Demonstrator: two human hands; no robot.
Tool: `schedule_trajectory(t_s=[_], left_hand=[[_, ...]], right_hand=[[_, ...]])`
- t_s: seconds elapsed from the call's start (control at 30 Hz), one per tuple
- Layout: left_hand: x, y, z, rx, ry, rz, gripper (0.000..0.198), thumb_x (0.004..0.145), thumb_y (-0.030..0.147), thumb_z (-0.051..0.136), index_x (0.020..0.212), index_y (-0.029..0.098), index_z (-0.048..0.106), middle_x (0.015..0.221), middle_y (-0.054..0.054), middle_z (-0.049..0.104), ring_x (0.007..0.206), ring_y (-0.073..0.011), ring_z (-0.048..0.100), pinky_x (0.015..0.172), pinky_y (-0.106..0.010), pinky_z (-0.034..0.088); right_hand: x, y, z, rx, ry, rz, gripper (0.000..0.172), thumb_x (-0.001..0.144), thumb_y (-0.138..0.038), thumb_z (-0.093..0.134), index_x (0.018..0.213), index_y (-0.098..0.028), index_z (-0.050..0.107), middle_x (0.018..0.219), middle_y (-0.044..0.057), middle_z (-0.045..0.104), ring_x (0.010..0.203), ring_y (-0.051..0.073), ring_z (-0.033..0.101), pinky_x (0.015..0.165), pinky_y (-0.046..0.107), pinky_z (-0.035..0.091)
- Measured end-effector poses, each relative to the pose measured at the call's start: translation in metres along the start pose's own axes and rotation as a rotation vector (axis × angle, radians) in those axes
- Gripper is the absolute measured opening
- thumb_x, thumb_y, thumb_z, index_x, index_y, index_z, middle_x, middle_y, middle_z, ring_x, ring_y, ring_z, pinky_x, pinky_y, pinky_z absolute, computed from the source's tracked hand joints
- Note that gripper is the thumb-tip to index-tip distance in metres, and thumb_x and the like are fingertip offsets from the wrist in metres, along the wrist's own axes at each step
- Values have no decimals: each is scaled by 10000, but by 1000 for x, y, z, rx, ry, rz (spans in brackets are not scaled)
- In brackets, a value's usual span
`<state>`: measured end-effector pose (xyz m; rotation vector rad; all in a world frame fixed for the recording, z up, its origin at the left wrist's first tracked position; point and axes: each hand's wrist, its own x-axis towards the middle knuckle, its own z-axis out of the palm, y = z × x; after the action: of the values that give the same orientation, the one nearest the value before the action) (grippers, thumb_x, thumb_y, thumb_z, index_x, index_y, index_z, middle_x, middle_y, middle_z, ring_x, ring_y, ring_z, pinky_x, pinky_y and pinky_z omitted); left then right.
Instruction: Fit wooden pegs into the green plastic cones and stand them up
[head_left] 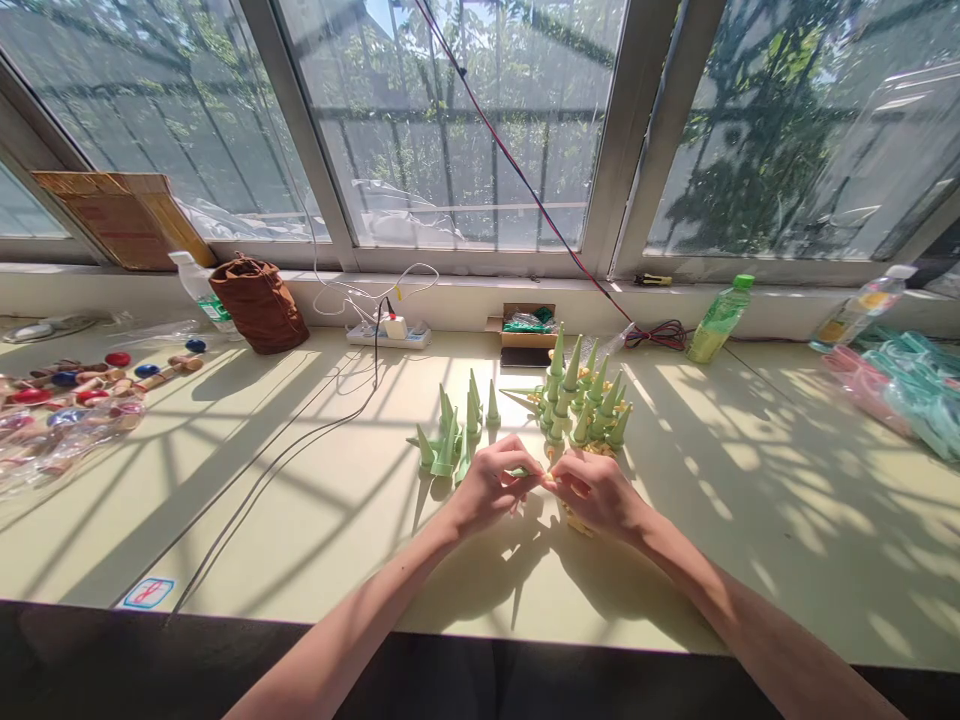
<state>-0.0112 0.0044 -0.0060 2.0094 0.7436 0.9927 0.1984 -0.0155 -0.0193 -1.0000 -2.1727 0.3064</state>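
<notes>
My left hand (498, 484) and my right hand (592, 490) meet fingertip to fingertip above the table. Pale green plastic shows between the fingers of my closed left hand, mostly hidden, coloured like the nearby cones. A tiny yellow piece (550, 481) is pinched by my right fingertips. Beyond my left hand stands a loose group of green plastic cones (444, 450), pointed ends up. A denser cluster of green cones (571, 365) with yellow parts lies past my right hand. More small yellow pieces (577, 522) are partly covered beneath my right hand.
A small open carton (528, 345) and a power strip (414, 338) sit by the window ledge. Black cables (300, 430) cross the table. At left are a brown pouch (259, 305) and bagged wooden toys (82, 395); at right, a green bottle (720, 320) and plastic bags (911, 390).
</notes>
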Motion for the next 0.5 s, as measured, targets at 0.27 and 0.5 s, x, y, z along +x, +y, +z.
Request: schedule_trajectory(t_s=[0.27,0.5], left_hand=[[0,-1,-1,-7,-17,11,182,888,301,653,828,140,712,862,-51,569,627,-93,580,486,-185,509],[-1,-2,-2,16,-34,2,171,888,272,638,812,131,697,857,-46,560,594,-78,575,454,-162,479]], right_hand=[[-1,4,3,-29,-4,-23,234,937,-283,525,727,-190,567,629,-5,552,530,110,444,544,238,359],[-3,8,7,-57,0,-45,224,933,-274,536,728,-186,557,625,-11,532,528,109,436,531,232,328]])
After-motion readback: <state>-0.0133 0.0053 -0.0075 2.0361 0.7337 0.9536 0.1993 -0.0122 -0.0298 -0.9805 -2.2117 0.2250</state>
